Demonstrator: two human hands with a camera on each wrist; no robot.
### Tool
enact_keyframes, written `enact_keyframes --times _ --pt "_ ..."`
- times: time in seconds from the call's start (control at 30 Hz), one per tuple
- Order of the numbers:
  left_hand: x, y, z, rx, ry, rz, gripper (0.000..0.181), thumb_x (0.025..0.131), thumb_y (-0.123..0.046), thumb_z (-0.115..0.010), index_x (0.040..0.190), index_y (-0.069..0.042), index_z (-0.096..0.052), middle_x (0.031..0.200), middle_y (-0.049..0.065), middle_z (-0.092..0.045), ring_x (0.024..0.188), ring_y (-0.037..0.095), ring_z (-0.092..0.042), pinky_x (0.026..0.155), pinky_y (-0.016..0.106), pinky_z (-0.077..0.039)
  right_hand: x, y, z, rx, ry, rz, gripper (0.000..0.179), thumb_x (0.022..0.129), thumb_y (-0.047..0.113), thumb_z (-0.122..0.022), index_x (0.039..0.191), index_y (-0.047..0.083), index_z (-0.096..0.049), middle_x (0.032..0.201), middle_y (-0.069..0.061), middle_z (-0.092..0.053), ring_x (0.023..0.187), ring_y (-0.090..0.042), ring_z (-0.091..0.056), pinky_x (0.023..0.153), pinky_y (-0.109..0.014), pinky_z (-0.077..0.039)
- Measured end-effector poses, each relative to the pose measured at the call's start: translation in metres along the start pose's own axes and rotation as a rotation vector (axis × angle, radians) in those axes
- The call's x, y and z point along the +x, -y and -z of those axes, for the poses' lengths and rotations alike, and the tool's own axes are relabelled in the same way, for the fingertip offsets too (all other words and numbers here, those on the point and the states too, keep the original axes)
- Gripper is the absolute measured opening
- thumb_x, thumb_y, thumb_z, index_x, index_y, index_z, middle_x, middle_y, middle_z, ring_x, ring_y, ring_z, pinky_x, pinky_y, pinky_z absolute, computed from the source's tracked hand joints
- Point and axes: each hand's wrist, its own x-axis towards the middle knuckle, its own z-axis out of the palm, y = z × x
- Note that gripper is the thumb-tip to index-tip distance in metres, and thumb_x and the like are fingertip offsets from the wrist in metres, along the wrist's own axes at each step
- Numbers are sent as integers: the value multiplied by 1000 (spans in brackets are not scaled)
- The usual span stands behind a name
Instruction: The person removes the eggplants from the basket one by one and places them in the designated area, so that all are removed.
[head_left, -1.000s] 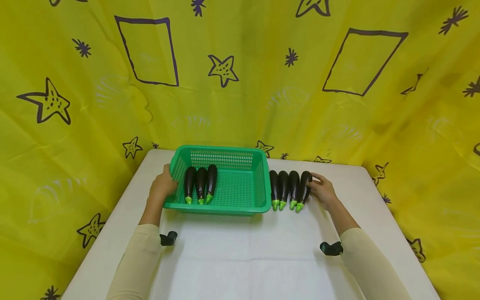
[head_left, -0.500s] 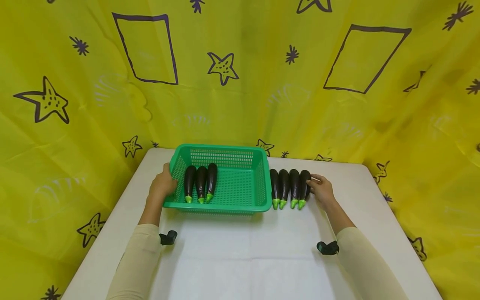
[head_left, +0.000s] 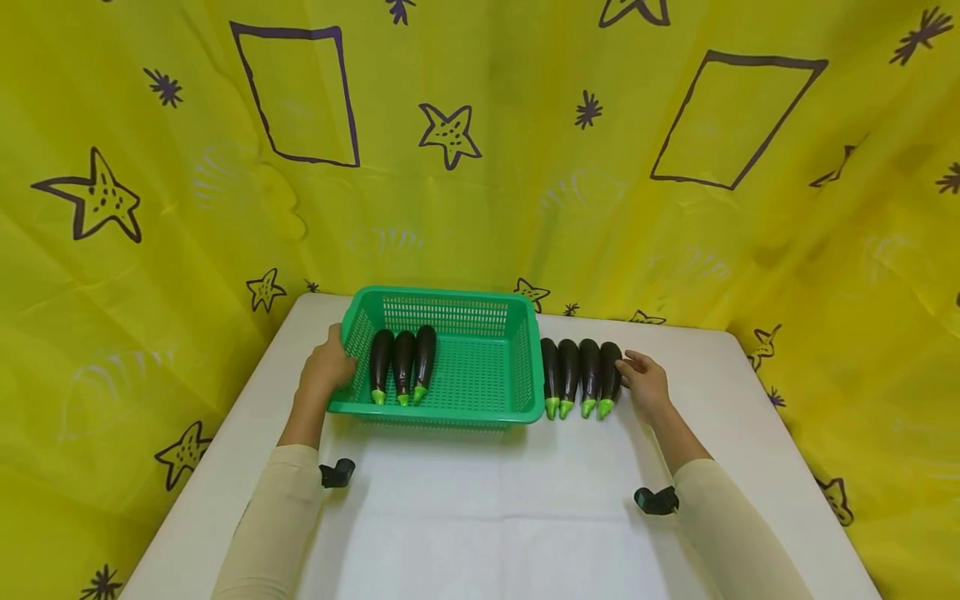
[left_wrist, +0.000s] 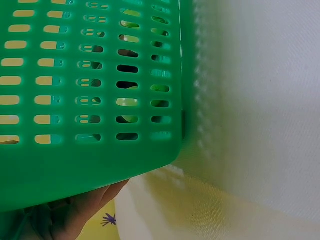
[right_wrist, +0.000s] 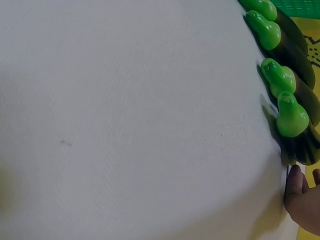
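My left hand [head_left: 327, 367] grips the left end of a green plastic basket [head_left: 442, 416], its thumb over the rim. Three dark eggplants [head_left: 402, 365] with green stems lie side by side in the basket's left half. In the left wrist view, fingers [left_wrist: 92, 202] show below the basket's slotted wall [left_wrist: 100, 160]. Right of the basket, several more eggplants lie in a row on the table, stems toward me. My right hand [head_left: 645, 383] is beside the rightmost eggplant [head_left: 610, 375], fingers loosely bent. The right wrist view shows its thumb just off that eggplant's dark body.
A white cloth [head_left: 487, 517] covers the table under the basket and the row. Yellow curtains [head_left: 495, 217] with drawn stars and frames hang behind and at both sides. A black wrist mount [head_left: 656, 501] sits on the right forearm, another [head_left: 337, 473] on the left.
The rightmost eggplant, slanted a second ago, has swung nearly in line with its neighbours. My right fingers have come off it slightly. My left hand and the basket stay put.
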Motion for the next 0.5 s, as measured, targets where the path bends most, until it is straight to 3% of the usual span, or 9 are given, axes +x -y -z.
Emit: enact_keyframes --times 0.27,0.37,0.5 --pt "-3 -1 1 5 -16 -20 72 103 -11 -55 161 5 -15 135 43 -53 111 56 -60 88 64 -48 -3 -1 1 -35 -40 55 55 108 16 -60 151 -13 -43 136 -28 -54 90 -3 -58 77 -15 -53" --pt "-3 -1 1 6 -15 -21 72 104 -11 -55 161 5 -15 136 43 -52 113 57 -59 90 65 -48 -5 -1 2 -72 -57 84 56 106 20 -62 149 -13 -45 133 -26 -55 98 -11 -56 74 -15 -51" --pt "-3 -1 1 5 -10 -16 72 104 -12 -54 162 5 -14 137 43 -51 114 57 -58 90 65 -47 -4 2 2 -120 -72 76 57 107 22 -61 152 -8 -45 145 -27 -49 119 -26 -53 78 -15 -49"
